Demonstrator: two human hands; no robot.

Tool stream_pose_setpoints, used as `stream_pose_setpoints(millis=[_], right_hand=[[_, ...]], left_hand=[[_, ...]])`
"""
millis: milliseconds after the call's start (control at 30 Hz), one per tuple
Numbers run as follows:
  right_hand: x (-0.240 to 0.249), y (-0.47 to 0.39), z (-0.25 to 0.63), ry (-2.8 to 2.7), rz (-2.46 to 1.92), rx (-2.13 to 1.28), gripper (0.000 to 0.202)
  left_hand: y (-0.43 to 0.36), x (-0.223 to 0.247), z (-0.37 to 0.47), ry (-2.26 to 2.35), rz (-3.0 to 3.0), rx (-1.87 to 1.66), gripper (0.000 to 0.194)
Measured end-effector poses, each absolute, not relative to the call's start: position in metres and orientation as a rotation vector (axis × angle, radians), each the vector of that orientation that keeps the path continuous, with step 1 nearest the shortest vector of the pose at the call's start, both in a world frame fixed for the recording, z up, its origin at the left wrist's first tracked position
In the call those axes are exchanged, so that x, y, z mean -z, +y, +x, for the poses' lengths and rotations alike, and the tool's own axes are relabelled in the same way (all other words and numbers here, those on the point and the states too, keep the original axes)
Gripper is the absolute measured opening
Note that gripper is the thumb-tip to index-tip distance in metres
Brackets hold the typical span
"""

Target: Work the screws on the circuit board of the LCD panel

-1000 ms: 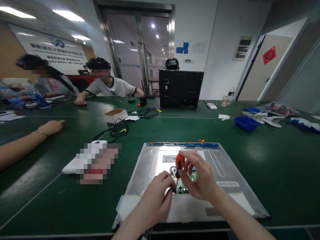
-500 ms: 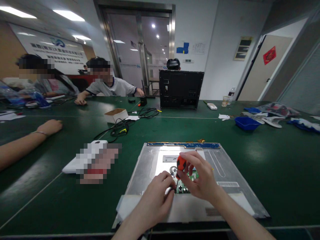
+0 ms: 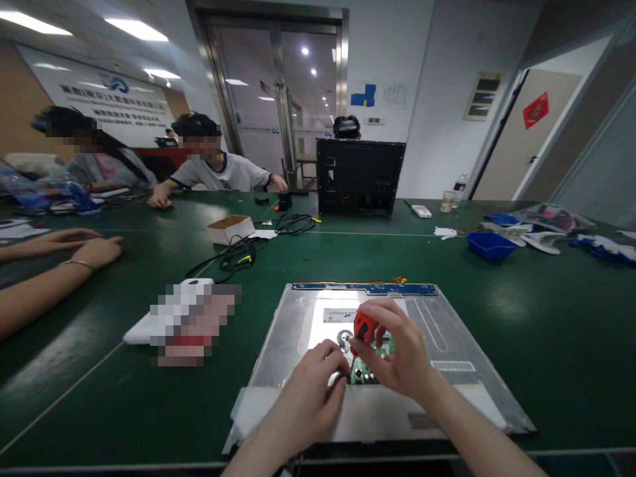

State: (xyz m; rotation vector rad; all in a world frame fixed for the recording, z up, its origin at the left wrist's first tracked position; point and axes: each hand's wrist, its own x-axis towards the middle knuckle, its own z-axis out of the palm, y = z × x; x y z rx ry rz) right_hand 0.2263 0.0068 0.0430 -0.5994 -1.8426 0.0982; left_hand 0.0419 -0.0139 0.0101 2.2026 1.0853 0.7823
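My right hand (image 3: 401,351) is closed around the red and black handle of a screwdriver (image 3: 364,326). Its thin shaft points down to the near left part of a green circuit board (image 3: 366,375). That board sits on the metal back of a flat display panel (image 3: 437,331), which lies on the table. My left hand (image 3: 318,377) rests at the board's left edge, its fingers curled near the screwdriver tip. A small white and dark piece shows under those fingers; what they grip is hidden. Along the panel's far edge runs a blue circuit strip (image 3: 362,289).
On the green table (image 3: 497,305) stand an open cardboard box (image 3: 230,230), black cables (image 3: 238,255), a blue tray (image 3: 491,245) and a black monitor housing (image 3: 360,177). A white object (image 3: 149,323) lies left. Another person's arm (image 3: 50,285) reaches in from the left; others sit across.
The screwdriver handle has turned slightly and leans a little further right in my right hand. My left hand stays put. Another person's second hand has come into view at the left.
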Motion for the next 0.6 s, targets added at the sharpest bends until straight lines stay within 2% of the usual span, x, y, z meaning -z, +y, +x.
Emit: stream_pose_setpoints(millis=[300,600], right_hand=[[-0.0447,0.0032,0.2272,-1.875,-0.624,-0.128,0.049],[-0.0424,0.0059,0.2255,-1.839,-0.61,-0.095,0.039]], left_hand=[[-0.0142,-0.0099,0.0415,1.083,2.211,-0.785,0.016],[-0.0134,-0.0091,0.0419,1.086,2.213,-0.795,0.015]])
